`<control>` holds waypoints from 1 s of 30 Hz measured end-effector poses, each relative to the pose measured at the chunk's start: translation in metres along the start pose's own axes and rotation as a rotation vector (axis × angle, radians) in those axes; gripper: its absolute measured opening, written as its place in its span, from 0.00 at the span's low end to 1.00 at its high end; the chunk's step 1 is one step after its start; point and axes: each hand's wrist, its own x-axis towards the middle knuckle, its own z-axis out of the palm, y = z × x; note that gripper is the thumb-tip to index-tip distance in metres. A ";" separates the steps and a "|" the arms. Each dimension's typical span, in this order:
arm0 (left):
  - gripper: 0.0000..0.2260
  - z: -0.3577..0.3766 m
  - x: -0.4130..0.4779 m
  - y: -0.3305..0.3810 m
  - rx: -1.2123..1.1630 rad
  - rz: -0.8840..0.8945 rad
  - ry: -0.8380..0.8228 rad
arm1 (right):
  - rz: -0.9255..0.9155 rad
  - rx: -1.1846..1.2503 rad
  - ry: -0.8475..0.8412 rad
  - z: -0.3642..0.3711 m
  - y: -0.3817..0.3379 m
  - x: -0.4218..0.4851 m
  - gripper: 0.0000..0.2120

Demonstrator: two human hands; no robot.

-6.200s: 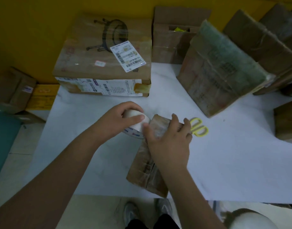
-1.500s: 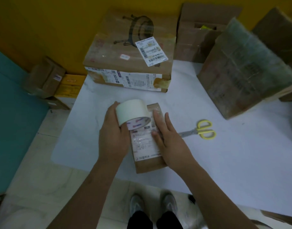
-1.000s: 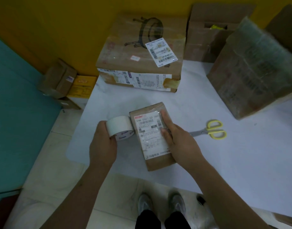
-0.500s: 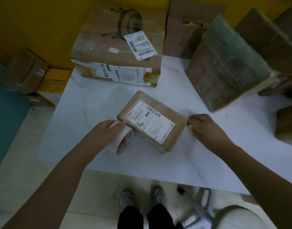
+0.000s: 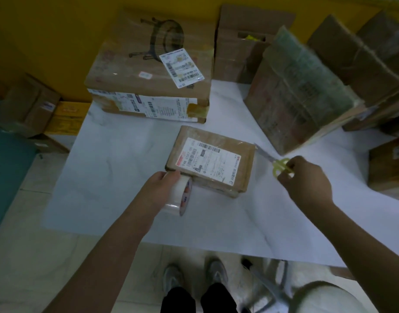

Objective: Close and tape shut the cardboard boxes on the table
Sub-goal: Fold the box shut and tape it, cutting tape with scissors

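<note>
Obs.: The small cardboard box (image 5: 211, 162) is lying flat near the middle of the white table (image 5: 117, 177), flaps down, shipping label (image 5: 208, 160) facing up. It is sitting just in front of a large box (image 5: 148, 71), apart from it.

Left hand (image 5: 159, 190): it is gripping the tape roll (image 5: 181, 195), fingers curled over the top. The roll is standing on edge against the box's near left corner. I cannot tell whether a drawn strip is running from roll to box; the tape is clear and the light is dim.

Right hand (image 5: 306, 177): it is pinching the yellow handles of the scissors (image 5: 280, 166) just right of the box, blades pointing at its far right corner. I cannot tell whether the fingers are through the loops, or whether the blades are parted.

Judgement: the step in hand looks like cutting the tape free of the roll.

Notes for doing it well:
- Seat thumb and finger properly in the loops before bringing the blades across.
- Pull the roll slightly away from the box so the strip is taut; slack tape folds on itself and gums the blades.
- Cut close to the roll, leaving enough tail to wrap down over the box edge.
- Keep the blades clear of the left fingers — they are sitting right at the likely cut line.
- Press the tail down flat afterwards, rubbing outward.
</note>
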 end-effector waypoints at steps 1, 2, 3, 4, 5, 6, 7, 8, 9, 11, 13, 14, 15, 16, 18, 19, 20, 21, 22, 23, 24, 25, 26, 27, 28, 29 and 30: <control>0.08 0.002 0.000 0.000 -0.021 0.004 -0.002 | -0.004 0.106 0.063 -0.011 -0.008 -0.004 0.13; 0.08 0.004 0.000 0.000 -0.038 0.006 -0.012 | -0.024 0.240 0.121 -0.022 -0.018 -0.010 0.13; 0.09 0.008 -0.001 0.001 -0.047 0.006 -0.022 | -0.058 0.367 0.162 -0.033 -0.032 -0.015 0.11; 0.09 0.012 -0.001 0.001 -0.055 0.005 -0.024 | -0.112 0.454 0.177 -0.042 -0.048 -0.019 0.09; 0.09 0.017 -0.003 0.003 -0.060 -0.001 -0.024 | -0.176 0.491 0.164 -0.045 -0.067 -0.021 0.07; 0.09 0.021 -0.003 0.004 -0.061 -0.001 -0.020 | -0.246 0.505 0.135 -0.043 -0.085 -0.019 0.05; 0.10 0.025 -0.003 0.005 -0.054 0.002 -0.014 | -0.310 0.510 0.105 -0.038 -0.103 -0.016 0.04; 0.12 0.029 -0.004 0.006 -0.044 0.004 -0.003 | -0.357 0.515 0.075 -0.027 -0.119 -0.009 0.04; 0.16 0.033 -0.005 0.009 -0.024 0.003 0.008 | -0.385 0.529 0.037 -0.015 -0.132 -0.002 0.05; 0.19 0.038 -0.005 0.011 0.024 -0.001 0.038 | -0.405 0.629 -0.055 0.009 -0.152 0.009 0.08; 0.17 0.039 -0.001 0.009 0.087 -0.009 0.081 | -0.420 0.656 -0.056 0.025 -0.160 0.013 0.10; 0.17 0.040 0.000 0.007 0.122 -0.016 0.098 | -0.424 0.638 -0.041 0.029 -0.161 0.015 0.11; 0.17 0.041 0.000 0.006 0.149 -0.023 0.113 | -0.427 0.626 -0.031 0.031 -0.160 0.017 0.11; 0.17 0.043 -0.001 0.005 0.182 -0.026 0.134 | -0.437 0.622 -0.024 0.031 -0.160 0.019 0.12; 0.18 0.047 -0.004 -0.001 0.192 -0.027 0.181 | -0.457 0.613 -0.019 0.031 -0.160 0.020 0.12; 0.18 0.049 -0.006 -0.003 0.164 -0.015 0.200 | -0.464 0.606 -0.017 0.030 -0.160 0.021 0.12; 0.18 0.051 -0.007 -0.004 0.157 0.004 0.208 | -0.471 0.599 -0.012 0.030 -0.161 0.021 0.12; 0.17 0.052 -0.008 -0.003 0.159 0.020 0.202 | -0.472 0.595 -0.008 0.030 -0.162 0.021 0.12; 0.15 0.053 -0.010 -0.003 0.141 0.019 0.186 | -0.469 0.597 -0.007 0.031 -0.163 0.021 0.13; 0.13 0.053 -0.011 -0.002 0.054 -0.004 0.150 | -0.467 0.594 -0.007 0.030 -0.164 0.021 0.13; 0.10 0.054 -0.013 0.001 -0.079 -0.045 0.100 | -0.474 0.582 0.003 0.030 -0.164 0.021 0.13; 0.08 0.054 -0.016 0.003 -0.199 -0.094 0.036 | -0.486 0.562 0.022 0.030 -0.164 0.020 0.12; 0.06 0.053 -0.018 0.005 -0.275 -0.129 -0.017 | -0.495 0.550 0.039 0.030 -0.163 0.020 0.12; 0.06 0.052 -0.020 0.006 -0.290 -0.139 -0.051 | -0.499 0.549 0.046 0.031 -0.163 0.020 0.11; 0.06 0.051 -0.019 0.004 -0.287 -0.133 -0.068 | -0.503 0.555 0.048 0.031 -0.162 0.020 0.11; 0.06 0.048 -0.019 0.003 -0.272 -0.118 -0.065 | -0.507 0.558 0.046 0.032 -0.162 0.020 0.11; 0.07 0.047 -0.016 0.001 -0.258 -0.102 -0.055 | -0.510 0.561 0.044 0.032 -0.162 0.021 0.11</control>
